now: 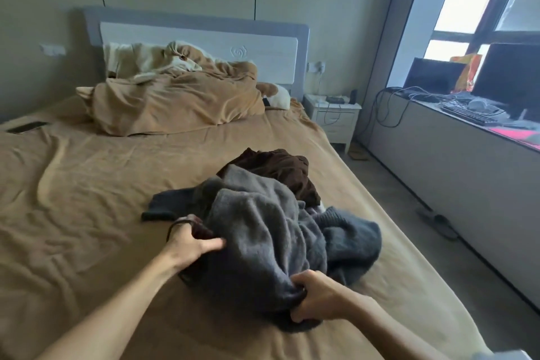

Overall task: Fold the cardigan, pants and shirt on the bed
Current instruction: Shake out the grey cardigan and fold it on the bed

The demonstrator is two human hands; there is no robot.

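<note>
Grey fuzzy cardigan [263, 231] lies heaped on the bed [87, 199]; my left grip [190, 240] and right grip [318, 298] are both closed on its near edges. Nothing folded yet, I judge; next, lift and spread it flat.

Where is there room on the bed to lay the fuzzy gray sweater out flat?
Left of the clothes pile, the tan sheet lies bare, from the rumpled duvet down to the near edge; a phone sits at the far left. The right edge is crowded: both hands grip the gray sweater there.
</note>
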